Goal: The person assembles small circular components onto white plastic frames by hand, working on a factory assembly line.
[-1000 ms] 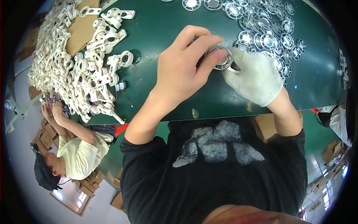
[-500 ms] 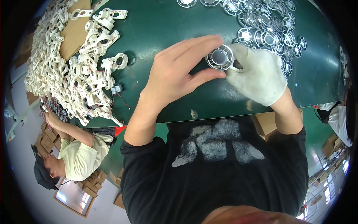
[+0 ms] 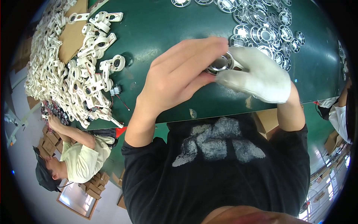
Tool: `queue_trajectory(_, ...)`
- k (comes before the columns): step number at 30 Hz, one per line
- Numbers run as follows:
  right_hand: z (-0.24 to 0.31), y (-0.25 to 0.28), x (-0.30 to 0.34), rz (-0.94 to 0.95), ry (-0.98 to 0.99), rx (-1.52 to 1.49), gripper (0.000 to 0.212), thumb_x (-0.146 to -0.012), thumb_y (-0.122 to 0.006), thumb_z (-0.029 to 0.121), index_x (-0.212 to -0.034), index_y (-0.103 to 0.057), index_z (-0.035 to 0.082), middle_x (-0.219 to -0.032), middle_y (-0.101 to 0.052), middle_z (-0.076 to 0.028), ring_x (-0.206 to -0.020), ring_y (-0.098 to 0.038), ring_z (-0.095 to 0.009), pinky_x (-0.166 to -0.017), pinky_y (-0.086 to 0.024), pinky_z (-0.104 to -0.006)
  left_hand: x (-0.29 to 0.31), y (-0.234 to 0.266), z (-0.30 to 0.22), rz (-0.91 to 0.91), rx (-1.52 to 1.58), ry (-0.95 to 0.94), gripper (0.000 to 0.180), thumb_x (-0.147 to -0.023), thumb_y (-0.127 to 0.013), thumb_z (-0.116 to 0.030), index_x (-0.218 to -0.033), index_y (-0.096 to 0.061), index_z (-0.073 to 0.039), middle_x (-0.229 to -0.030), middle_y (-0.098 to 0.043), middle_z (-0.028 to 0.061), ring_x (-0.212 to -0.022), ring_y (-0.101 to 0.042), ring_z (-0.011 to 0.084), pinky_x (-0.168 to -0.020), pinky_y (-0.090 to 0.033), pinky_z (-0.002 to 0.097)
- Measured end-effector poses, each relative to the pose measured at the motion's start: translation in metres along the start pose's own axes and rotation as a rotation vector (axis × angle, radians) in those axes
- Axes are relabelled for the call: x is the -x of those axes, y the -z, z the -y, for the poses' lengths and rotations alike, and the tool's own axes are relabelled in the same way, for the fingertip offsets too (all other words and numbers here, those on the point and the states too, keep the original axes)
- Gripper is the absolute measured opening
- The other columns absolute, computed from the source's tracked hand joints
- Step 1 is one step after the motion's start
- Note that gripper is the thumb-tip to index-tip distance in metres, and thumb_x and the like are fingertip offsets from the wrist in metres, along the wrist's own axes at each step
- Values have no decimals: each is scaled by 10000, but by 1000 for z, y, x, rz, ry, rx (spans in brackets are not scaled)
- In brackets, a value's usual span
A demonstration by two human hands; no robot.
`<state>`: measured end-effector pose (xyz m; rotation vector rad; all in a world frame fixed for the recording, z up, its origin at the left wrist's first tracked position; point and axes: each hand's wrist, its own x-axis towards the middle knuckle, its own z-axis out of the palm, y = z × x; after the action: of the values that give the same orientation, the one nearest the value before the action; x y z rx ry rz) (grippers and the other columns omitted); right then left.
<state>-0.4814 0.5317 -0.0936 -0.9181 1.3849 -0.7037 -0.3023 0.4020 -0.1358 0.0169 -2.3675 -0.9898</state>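
Between my hands, above the front part of the table, is a round spoked cover (image 3: 220, 64) with a shiny rim and a dark centre. My bare left hand (image 3: 179, 72) closes on it from the left, fingers over the far side and thumb below. My right hand (image 3: 257, 72), in a white glove, grips the same piece from the right, gloved thumb along its near side. A small pale part shows between the gloved thumb and fingers; its full shape is hidden by the glove.
A heap of white plastic housings (image 3: 89, 80) with thin wires covers the left, partly on cardboard (image 3: 74, 35). A small motor (image 3: 116, 90) lies beside it. Clear spoked covers (image 3: 266, 35) are piled at the far right. At lower left, a co-worker (image 3: 84, 160) handles parts.
The cover has tilted, and my fingers have closed further around it. My gloved thumb has moved to its near edge. The view has shifted slightly.
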Motion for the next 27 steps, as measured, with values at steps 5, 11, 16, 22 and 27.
queue_trajectory(5, -9, -7, -3, -135, 126, 64, 402, -984, -651, 387, -811, -673, 25, -598, -510, -4, -577, -462, -99, -541, -391, -318, -1, -6, -2, -106, -19, -4, 495, -693, -852, -122, -1156, -723, -4, -1150, -746, 133, -992, -728, 306, -836, -597, 372)
queue_trajectory(11, -9, -11, -1, -153, 112, 39, 389, -978, -658, 388, -823, -682, 31, -591, -516, -28, -568, -475, -111, -538, -406, -320, 1, -4, 0, -80, 130, 58, 527, -696, -890, -135, -1174, -714, 3, -1179, -743, 145, -1051, -728, 311, -888, -589, 368)
queue_trajectory(16, -21, -19, -3, -297, 329, 284, 259, -966, -661, 340, -933, -708, 87, -652, -627, -111, -590, -637, -277, -568, -498, -384, 2, -18, -11, -108, 739, 432, 326, -890, -779, -85, -1189, -706, 21, -1207, -742, 133, -1087, -708, 191, -923, -562, 309)
queue_trajectory(22, -26, -32, -5, -491, 455, 628, 299, -925, -710, 359, -937, -705, 60, -716, -678, -146, -675, -699, -366, -585, -553, -437, -2, -3, -9, -32, 607, 382, 227, -941, -715, -70, -1150, -729, 16, -1186, -738, 144, -1057, -696, 174, -888, -553, 283)
queue_trajectory(27, -14, -34, 4, -401, 304, 362, 367, -920, -727, 310, -1132, -668, 15, -749, -695, -158, -710, -722, -337, -639, -559, -392, -38, 53, 11, 263, 443, 645, 189, -971, -692, -121, -1123, -755, -27, -1072, -738, 32, -887, -639, 71, -799, -516, 239)
